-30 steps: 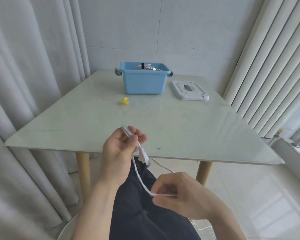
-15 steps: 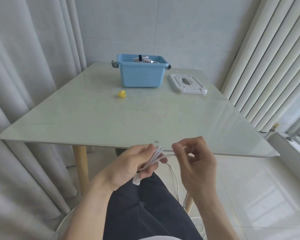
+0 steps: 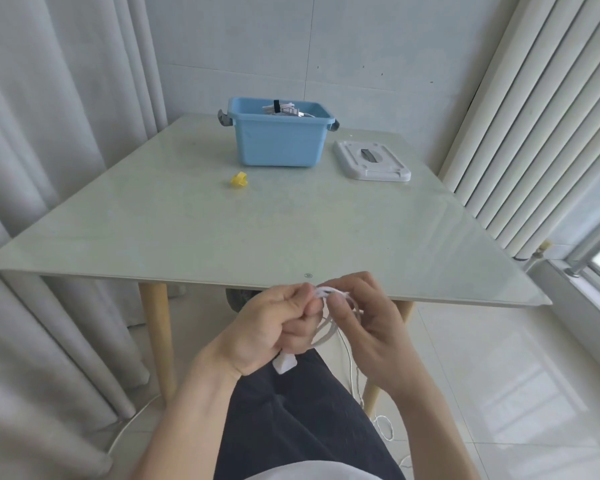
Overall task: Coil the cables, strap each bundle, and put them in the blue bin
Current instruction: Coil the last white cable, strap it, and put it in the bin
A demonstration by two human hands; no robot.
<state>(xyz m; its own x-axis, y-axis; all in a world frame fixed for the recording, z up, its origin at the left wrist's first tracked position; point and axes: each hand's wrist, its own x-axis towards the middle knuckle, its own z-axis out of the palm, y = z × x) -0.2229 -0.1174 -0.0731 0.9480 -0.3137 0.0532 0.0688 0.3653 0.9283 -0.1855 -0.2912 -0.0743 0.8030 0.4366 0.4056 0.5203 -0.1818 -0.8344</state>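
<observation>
A pale, tiled room hung with curtains holds a glass-topped table [image 3: 222,230], taken here as the reference. At its far side stands the blue bin [image 3: 278,143], already carrying strapped bundles; its white lid [image 3: 371,161] lies just right of it on the table, and a small yellow strap [image 3: 239,179] lies on the glass in front of the bin, to the left.

Below the table's near edge, over the person's lap, both hands meet. The left hand [image 3: 274,327] grips the gathered loops of the white cable [image 3: 326,327], fingers curled round them, with the plug [image 3: 284,363] hanging beneath the fist. The right hand [image 3: 368,327] pinches the newest loop at the top of the coil, touching the left.

The loose remainder drops from the right hand toward the floor; its full length cannot be judged. The next loop must therefore come from below and right, fed leftward into the holding hand. Coiling appears unfinished, strapping not begun.
</observation>
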